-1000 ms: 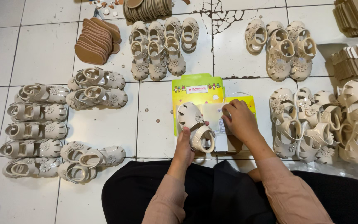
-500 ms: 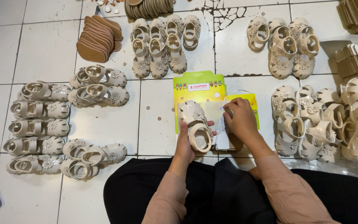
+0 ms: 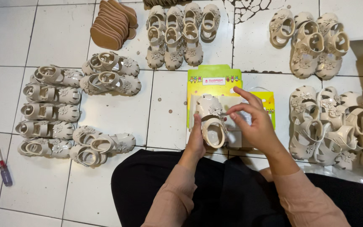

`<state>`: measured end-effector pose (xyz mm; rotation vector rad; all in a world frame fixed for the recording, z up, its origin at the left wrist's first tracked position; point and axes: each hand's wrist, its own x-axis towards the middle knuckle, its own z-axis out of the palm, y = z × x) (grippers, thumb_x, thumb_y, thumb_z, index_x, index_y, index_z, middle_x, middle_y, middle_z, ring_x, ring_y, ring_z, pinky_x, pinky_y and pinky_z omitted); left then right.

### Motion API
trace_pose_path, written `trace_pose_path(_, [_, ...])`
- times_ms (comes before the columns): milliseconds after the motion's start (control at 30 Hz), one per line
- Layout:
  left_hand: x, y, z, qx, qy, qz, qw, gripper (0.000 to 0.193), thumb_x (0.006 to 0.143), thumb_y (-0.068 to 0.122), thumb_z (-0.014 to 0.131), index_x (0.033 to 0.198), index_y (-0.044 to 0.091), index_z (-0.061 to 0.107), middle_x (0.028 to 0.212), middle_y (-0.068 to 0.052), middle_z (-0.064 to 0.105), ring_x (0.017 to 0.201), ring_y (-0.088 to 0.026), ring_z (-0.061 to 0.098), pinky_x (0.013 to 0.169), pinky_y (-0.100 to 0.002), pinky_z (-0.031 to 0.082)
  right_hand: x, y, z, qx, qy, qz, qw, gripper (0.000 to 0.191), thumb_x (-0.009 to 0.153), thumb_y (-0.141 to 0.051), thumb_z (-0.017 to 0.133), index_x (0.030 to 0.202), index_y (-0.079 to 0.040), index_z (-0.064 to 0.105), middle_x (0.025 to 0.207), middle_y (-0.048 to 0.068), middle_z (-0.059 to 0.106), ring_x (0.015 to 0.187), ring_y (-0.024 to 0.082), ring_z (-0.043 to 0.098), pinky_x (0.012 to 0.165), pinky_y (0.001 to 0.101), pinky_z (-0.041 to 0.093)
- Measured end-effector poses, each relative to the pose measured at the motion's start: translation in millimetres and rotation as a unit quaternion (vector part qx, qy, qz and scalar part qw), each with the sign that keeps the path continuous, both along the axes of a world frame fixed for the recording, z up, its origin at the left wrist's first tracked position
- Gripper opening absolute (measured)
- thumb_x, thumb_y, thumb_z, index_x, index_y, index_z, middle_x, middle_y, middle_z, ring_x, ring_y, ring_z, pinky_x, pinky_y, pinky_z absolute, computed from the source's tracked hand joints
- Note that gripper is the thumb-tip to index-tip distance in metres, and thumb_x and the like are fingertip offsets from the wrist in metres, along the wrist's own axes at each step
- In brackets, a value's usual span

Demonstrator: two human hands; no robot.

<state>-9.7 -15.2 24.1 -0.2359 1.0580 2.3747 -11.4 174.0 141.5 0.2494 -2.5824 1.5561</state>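
Observation:
My left hand point(image 3: 196, 141) grips a small cream sandal point(image 3: 210, 120) with a flower on its toe, holding it from below over a green and yellow shoe box point(image 3: 215, 82). My right hand point(image 3: 253, 120) hovers just right of the sandal, thumb and forefinger pinched at its strap near a sheet of grey paper point(image 3: 236, 126) in the box. Both forearms wear pink sleeves above my black-clad lap.
Cream sandals lie in groups on the white tiled floor: rows at the left point(image 3: 49, 111), a pair near my knee point(image 3: 101, 145), clusters at the top point(image 3: 177, 33), top right point(image 3: 311, 42) and right point(image 3: 337, 126). Brown insoles point(image 3: 112, 23) are stacked at the back. A screwdriver point(image 3: 3, 168) lies far left.
The camera has shifted slightly. My right hand has lifted its fingers from the box to pinch at the sandal's strap. The left hand still holds the sandal.

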Motion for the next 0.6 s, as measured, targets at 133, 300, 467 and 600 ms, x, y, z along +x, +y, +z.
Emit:
trace_pose_path(133, [1.3, 2.8, 0.3, -0.043, -0.021, 0.033, 0.998, 0.087, 0.096, 0.071, 0.036, 0.153, 0.005, 0.039, 0.142, -0.015, 0.058, 0.127, -0.022, 0.059, 0.105, -0.036, 0.050, 7.7, -18.8, 12.9, 0.070, 0.028, 0.038, 0.996, 0.018, 0.088, -0.002, 0.063, 0.097, -0.011, 0.076, 0.161, 0.014, 0.042, 0.150, 0.039, 0.031, 0.118, 0.0484, 0.032])
trace_pose_path(300, [2.6, 3.1, 5.1, -0.039, -0.003, 0.019, 0.999, 0.090, 0.098, 0.069, 0.040, 0.156, 0.001, 0.035, 0.149, -0.015, 0.053, 0.133, -0.024, 0.052, 0.111, -0.037, 0.044, 8.7, -22.1, 12.4, 0.078, 0.032, 0.012, 0.996, 0.022, 0.091, 0.002, 0.058, 0.099, -0.011, 0.073, 0.162, 0.014, 0.043, 0.151, 0.040, 0.033, 0.118, 0.0472, 0.034])
trace_pose_path(467, [1.2, 1.9, 4.6, -0.058, 0.020, 0.023, 0.998, 0.089, 0.096, 0.069, 0.041, 0.156, 0.003, 0.035, 0.150, -0.015, 0.052, 0.135, -0.023, 0.051, 0.113, -0.037, 0.043, 10.0, -19.6, 13.3, 0.066, 0.053, -0.033, 0.996, 0.024, 0.094, 0.002, 0.058, 0.113, -0.008, 0.070, 0.162, 0.014, 0.044, 0.151, 0.040, 0.036, 0.123, 0.0494, 0.030])
trace_pose_path(600, [2.4, 1.9, -0.1, -0.051, 0.016, 0.017, 0.998, 0.090, 0.097, 0.069, 0.041, 0.154, -0.001, 0.038, 0.146, -0.018, 0.054, 0.131, -0.025, 0.053, 0.111, -0.037, 0.044, 11.1, -19.8, 16.9, 0.068, 0.063, -0.029, 0.995, 0.028, 0.091, 0.005, 0.056, 0.109, -0.009, 0.072, 0.162, 0.016, 0.041, 0.151, 0.042, 0.032, 0.119, 0.0481, 0.032])
